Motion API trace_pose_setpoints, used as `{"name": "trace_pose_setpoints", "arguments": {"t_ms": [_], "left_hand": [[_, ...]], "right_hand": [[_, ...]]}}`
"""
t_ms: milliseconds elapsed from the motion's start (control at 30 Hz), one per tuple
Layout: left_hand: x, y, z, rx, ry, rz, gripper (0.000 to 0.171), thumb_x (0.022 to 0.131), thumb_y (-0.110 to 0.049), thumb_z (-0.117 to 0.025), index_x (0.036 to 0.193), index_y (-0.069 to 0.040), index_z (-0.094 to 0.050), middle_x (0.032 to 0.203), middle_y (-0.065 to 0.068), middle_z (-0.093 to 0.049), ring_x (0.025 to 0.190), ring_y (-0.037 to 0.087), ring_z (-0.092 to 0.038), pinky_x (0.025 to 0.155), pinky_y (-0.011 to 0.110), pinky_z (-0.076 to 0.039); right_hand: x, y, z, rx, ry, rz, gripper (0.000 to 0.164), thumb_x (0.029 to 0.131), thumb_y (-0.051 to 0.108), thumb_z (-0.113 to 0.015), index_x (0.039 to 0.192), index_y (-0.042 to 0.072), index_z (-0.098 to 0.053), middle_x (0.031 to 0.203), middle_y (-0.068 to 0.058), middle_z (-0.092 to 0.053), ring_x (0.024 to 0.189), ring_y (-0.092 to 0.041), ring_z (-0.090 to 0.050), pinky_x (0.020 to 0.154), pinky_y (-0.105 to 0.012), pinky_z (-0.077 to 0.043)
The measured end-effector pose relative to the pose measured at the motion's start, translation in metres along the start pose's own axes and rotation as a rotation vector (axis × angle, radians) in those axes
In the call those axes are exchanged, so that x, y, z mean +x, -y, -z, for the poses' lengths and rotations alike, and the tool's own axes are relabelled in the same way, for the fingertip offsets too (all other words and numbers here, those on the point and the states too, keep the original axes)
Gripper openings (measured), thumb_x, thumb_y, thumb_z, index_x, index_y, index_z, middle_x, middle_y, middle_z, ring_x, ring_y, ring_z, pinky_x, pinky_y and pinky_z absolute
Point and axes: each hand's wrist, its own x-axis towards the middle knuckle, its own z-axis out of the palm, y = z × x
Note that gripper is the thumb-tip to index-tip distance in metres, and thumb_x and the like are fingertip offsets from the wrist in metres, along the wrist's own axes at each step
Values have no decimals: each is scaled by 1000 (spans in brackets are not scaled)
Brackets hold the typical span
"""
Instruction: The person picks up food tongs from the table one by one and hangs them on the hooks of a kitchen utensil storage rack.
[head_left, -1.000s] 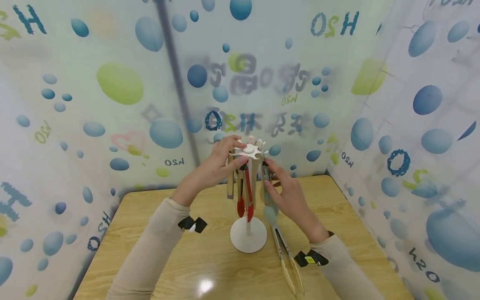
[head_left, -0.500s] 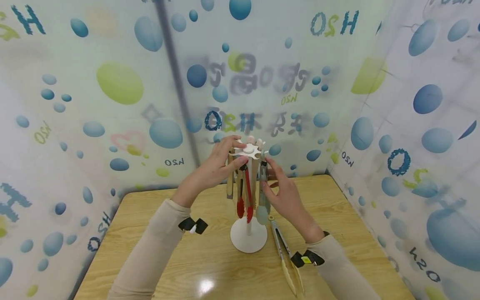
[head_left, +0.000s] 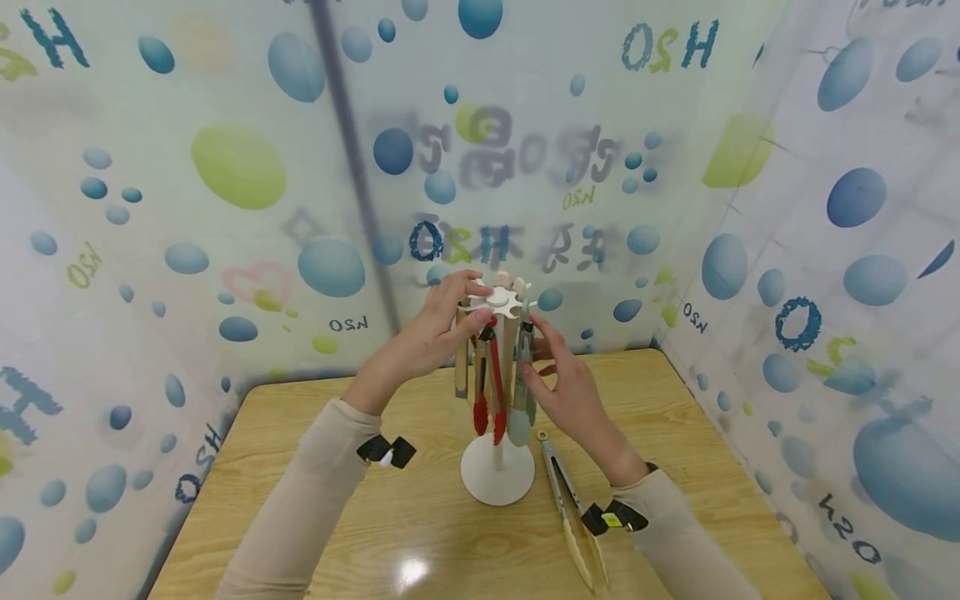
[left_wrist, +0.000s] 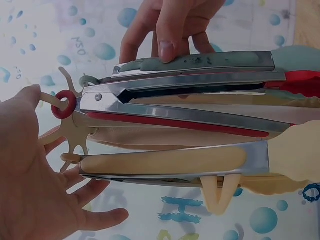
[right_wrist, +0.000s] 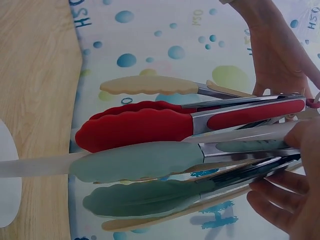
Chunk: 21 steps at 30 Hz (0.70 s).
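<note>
A white utensil rack with a hooked top stands on the table, hung with several tongs and other utensils. My left hand grips the hooked top, its thumb at a hook tip beside the red ring of the red-tipped tongs; its other fingers spread behind in the left wrist view. On the right side of the rack, my right hand holds the pale green tongs by the handle, thumb on one arm and fingers behind. The green tongs hang upright close to the post, their loop at a hook.
Cream-tipped tongs lie on the wooden table, right of the rack's base, near my right forearm. Beige-handled tongs hang on the rack's left side. A patterned wall covering encloses the table behind and at both sides.
My right hand and the green tongs have moved left, closer to the rack's post, and the tongs no longer overlap the tongs on the table. My left hand stays on the rack's top.
</note>
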Motion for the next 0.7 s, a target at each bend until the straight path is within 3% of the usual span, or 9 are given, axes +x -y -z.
{"name": "trace_pose_setpoints", "arguments": {"t_ms": [200, 433, 700], "left_hand": [[-1, 1, 0, -1, -4, 5, 76, 92, -76, -30, 141, -18, -43, 163, 3, -19, 150, 33, -17, 115, 61, -28], [-3, 0, -2, 17, -34, 5, 82, 91, -77, -28, 145, -18, -41, 163, 4, -19, 135, 34, -33, 112, 59, -33], [-4, -2, -5, 57, -70, 11, 75, 95, -71, -29, 144, -16, -41, 162, 6, -21, 133, 35, -36, 111, 58, -35]], "right_hand": [[-2, -3, 0, -4, 6, -1, 70, 95, 12, -64, 155, 19, -29, 114, -11, -69, 103, -25, -67, 76, -40, -59], [-13, -13, 4, -8, -5, -55, 69, 95, 12, -64, 155, 20, -29, 121, -11, -67, 103, -25, -66, 76, -40, -58], [-42, -34, 7, -56, 71, -179, 66, 96, 16, -64, 154, 22, -32, 124, -9, -65, 105, -24, -65, 78, -42, -56]]}}
